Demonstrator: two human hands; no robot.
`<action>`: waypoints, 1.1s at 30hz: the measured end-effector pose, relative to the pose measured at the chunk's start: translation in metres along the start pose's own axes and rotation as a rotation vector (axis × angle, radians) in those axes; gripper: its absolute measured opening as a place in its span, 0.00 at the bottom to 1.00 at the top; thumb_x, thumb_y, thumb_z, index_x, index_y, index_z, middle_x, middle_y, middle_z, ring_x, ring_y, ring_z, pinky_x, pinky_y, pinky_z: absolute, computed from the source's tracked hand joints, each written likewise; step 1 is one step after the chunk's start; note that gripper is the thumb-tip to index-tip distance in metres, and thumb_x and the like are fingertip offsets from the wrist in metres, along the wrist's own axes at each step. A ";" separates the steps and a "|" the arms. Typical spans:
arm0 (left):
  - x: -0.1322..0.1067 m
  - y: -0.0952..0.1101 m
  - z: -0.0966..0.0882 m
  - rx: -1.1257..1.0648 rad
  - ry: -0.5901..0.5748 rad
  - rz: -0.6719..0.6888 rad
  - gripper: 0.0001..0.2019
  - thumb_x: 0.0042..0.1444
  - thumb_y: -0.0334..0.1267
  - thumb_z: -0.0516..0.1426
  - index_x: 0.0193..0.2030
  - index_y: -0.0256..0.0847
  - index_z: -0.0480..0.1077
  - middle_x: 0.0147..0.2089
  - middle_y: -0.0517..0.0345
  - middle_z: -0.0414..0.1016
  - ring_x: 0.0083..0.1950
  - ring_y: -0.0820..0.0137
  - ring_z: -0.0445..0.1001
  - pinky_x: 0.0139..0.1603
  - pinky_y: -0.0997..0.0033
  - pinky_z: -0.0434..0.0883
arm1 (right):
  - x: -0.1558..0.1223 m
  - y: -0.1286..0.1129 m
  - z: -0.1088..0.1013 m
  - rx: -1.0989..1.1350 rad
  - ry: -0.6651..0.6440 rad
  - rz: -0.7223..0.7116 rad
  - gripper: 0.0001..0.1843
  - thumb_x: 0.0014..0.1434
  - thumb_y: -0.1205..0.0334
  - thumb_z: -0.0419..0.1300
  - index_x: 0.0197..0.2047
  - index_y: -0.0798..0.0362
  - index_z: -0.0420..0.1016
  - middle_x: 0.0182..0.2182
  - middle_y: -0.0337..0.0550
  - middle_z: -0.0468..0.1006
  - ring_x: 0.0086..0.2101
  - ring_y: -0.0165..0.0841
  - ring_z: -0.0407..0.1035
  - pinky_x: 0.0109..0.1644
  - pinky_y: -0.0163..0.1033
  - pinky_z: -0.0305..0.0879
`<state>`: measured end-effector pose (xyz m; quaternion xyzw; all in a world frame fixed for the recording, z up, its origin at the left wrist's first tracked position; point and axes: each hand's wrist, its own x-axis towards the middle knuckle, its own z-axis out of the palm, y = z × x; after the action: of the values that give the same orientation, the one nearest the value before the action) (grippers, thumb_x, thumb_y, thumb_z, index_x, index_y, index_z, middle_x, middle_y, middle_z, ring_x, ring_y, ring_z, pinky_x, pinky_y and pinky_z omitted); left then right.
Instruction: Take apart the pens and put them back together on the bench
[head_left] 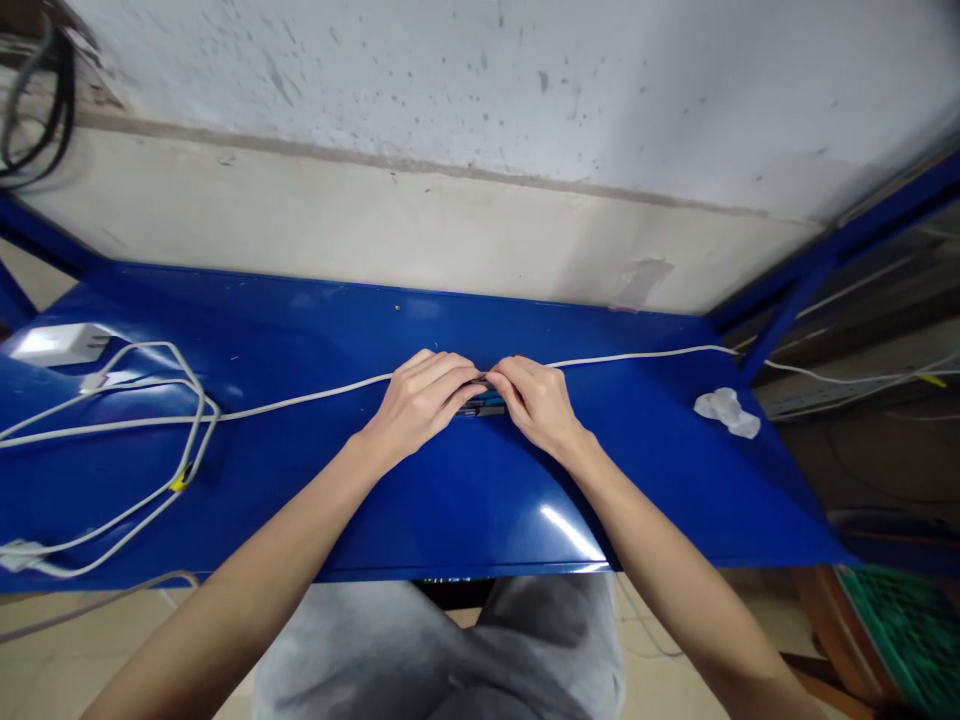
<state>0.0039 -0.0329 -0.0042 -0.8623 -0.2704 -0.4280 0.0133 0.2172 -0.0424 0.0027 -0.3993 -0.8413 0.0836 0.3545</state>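
My left hand [433,397] and my right hand [534,397] meet over the middle of a blue metal shelf [465,500]. Both have bent fingers closed, thumb against fingertips, around a small dark thing [482,378] mostly hidden between them. Just below the fingertips, some slim dark and blue pieces [491,398] show between the hands; their kind is unclear. A white cable [315,395] passes behind both hands across the shelf. Whether either hand touches it cannot be made out.
On the left lie a white power adapter [64,344], a looped white cord [202,400] with a yellow tag [181,479], and a white plug [22,555]. A crumpled white scrap [727,412] sits at right. Behind rises a stained wall [420,220]; blue frame posts [787,315] stand at the sides.
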 end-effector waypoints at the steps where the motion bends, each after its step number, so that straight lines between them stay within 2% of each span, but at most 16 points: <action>1: 0.000 -0.001 0.000 0.000 -0.002 -0.002 0.06 0.70 0.36 0.60 0.51 0.38 0.73 0.45 0.51 0.82 0.44 0.66 0.80 0.45 0.64 0.71 | -0.001 0.001 0.001 0.015 0.011 0.039 0.22 0.78 0.53 0.47 0.34 0.52 0.70 0.28 0.40 0.72 0.29 0.30 0.65 0.35 0.38 0.57; 5: 0.001 -0.005 -0.003 0.084 0.001 -0.056 0.06 0.71 0.34 0.56 0.50 0.38 0.73 0.44 0.52 0.81 0.43 0.66 0.78 0.43 0.63 0.67 | -0.002 0.006 0.005 0.076 0.064 0.187 0.23 0.78 0.50 0.47 0.32 0.51 0.67 0.25 0.37 0.70 0.25 0.28 0.63 0.32 0.37 0.53; 8: 0.002 -0.004 -0.003 0.232 -0.023 -0.132 0.11 0.72 0.29 0.50 0.45 0.38 0.74 0.39 0.53 0.78 0.39 0.65 0.73 0.39 0.62 0.63 | -0.002 0.004 0.009 0.152 0.057 0.215 0.21 0.77 0.49 0.49 0.36 0.51 0.71 0.25 0.36 0.72 0.24 0.28 0.64 0.32 0.36 0.55; 11: 0.003 -0.001 0.000 0.325 -0.061 -0.186 0.13 0.67 0.26 0.49 0.39 0.39 0.73 0.34 0.54 0.75 0.36 0.63 0.69 0.37 0.61 0.61 | -0.001 -0.003 0.013 0.205 0.119 0.216 0.17 0.76 0.51 0.51 0.39 0.51 0.73 0.26 0.36 0.74 0.24 0.28 0.64 0.32 0.36 0.56; 15: 0.003 0.006 0.003 0.339 -0.114 -0.274 0.11 0.64 0.27 0.50 0.35 0.41 0.71 0.32 0.56 0.74 0.34 0.64 0.69 0.35 0.63 0.61 | 0.002 -0.007 0.012 0.243 0.163 0.189 0.15 0.75 0.55 0.54 0.38 0.52 0.74 0.27 0.37 0.75 0.26 0.29 0.66 0.34 0.36 0.59; 21: -0.001 0.006 0.003 0.223 -0.147 -0.379 0.09 0.55 0.27 0.50 0.30 0.42 0.68 0.27 0.61 0.74 0.27 0.68 0.70 0.28 0.66 0.53 | 0.001 0.003 0.006 0.249 0.100 0.069 0.11 0.75 0.61 0.52 0.41 0.50 0.74 0.36 0.43 0.80 0.35 0.33 0.73 0.39 0.38 0.67; 26: -0.003 -0.001 0.003 0.235 -0.135 -0.365 0.10 0.56 0.28 0.49 0.31 0.42 0.70 0.28 0.59 0.75 0.28 0.67 0.71 0.29 0.67 0.55 | 0.003 0.006 0.003 0.124 0.047 -0.009 0.11 0.75 0.56 0.54 0.51 0.51 0.75 0.42 0.47 0.81 0.41 0.38 0.73 0.47 0.44 0.68; 30: -0.003 0.002 0.003 0.195 -0.108 -0.313 0.11 0.56 0.27 0.49 0.31 0.41 0.71 0.28 0.60 0.76 0.28 0.69 0.72 0.30 0.68 0.58 | 0.002 0.004 0.006 0.080 0.063 0.004 0.15 0.77 0.57 0.51 0.45 0.52 0.77 0.36 0.46 0.80 0.36 0.36 0.71 0.42 0.43 0.66; 33: -0.004 0.005 0.003 0.151 -0.069 -0.325 0.11 0.58 0.27 0.50 0.31 0.41 0.71 0.27 0.62 0.75 0.26 0.70 0.71 0.28 0.69 0.58 | 0.001 0.001 0.009 0.134 0.143 -0.033 0.12 0.76 0.63 0.52 0.46 0.52 0.76 0.37 0.46 0.79 0.38 0.36 0.71 0.43 0.43 0.67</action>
<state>0.0065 -0.0386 -0.0085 -0.8179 -0.4381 -0.3731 -0.0007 0.2117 -0.0397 -0.0042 -0.3657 -0.8130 0.1050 0.4407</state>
